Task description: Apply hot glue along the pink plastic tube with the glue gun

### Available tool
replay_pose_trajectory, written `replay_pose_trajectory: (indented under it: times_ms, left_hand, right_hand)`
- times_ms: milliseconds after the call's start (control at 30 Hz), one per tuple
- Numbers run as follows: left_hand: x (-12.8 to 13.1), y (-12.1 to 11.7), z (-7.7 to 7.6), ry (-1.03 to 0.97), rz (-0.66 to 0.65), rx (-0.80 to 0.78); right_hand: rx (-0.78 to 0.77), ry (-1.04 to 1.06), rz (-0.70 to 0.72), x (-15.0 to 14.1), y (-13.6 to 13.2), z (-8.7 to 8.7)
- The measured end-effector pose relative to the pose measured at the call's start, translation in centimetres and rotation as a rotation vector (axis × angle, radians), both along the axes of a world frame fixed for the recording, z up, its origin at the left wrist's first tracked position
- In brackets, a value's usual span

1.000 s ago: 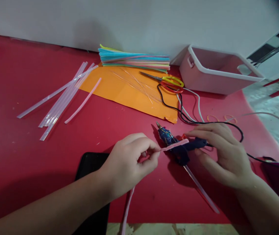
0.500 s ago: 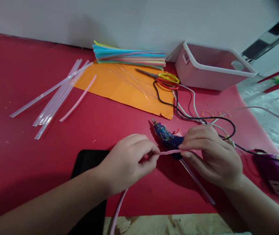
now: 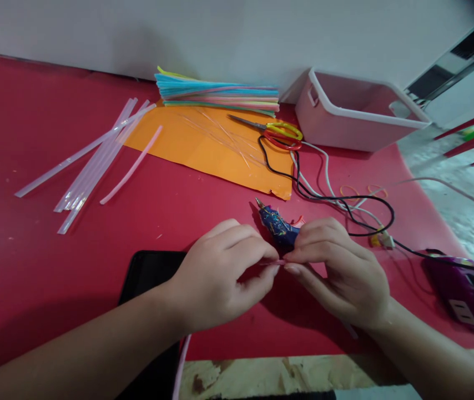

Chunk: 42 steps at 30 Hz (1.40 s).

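Observation:
My left hand (image 3: 220, 275) and my right hand (image 3: 337, 269) meet fingertip to fingertip over the red table (image 3: 33, 266). Both pinch the same thin pink straw (image 3: 279, 261), of which only a short bit shows between them. Its long tail (image 3: 180, 368) hangs down below my left wrist. Just behind the fingers lies a blue glue gun (image 3: 276, 226), nozzle pointing up-left, partly hidden by my right hand.
A black phone (image 3: 147, 278) lies under my left forearm. Clear glue sticks (image 3: 91, 164) lie at left. Orange paper (image 3: 203, 147), a stack of coloured straws (image 3: 216, 93), scissors (image 3: 276, 133), a white bin (image 3: 353, 114), cables (image 3: 337, 197) and a purple power strip (image 3: 455, 289) lie beyond and to the right.
My right hand left the glue gun and slid left along the pink straw until its fingertips met my left hand. The visible stretch of straw between the hands shrank.

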<state>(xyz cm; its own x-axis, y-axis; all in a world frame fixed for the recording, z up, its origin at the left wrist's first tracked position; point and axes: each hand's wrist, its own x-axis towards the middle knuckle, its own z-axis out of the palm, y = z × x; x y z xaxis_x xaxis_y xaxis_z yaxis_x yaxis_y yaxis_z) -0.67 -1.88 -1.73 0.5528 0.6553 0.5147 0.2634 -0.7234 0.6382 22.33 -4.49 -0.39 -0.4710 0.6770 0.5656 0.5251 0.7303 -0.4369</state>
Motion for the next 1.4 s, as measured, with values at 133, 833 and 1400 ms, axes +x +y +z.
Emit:
replay_pose_trajectory:
  times_ms: [133, 833, 1400]
  left_hand:
    - [-0.1, 0.0, 0.1, -0.023, -0.016, -0.019]
    - [0.1, 0.1, 0.8, -0.092, 0.059, -0.175]
    - [-0.1, 0.4, 1.1, 0.008, 0.012, -0.403]
  right_hand:
    - [0.013, -0.002, 0.003, 0.1, 0.0, 0.0]
    - [-0.118, 0.100, -0.093, 1.3, -0.4, 0.0]
    - [-0.182, 0.194, -0.125, 0.9, -0.1, -0.3]
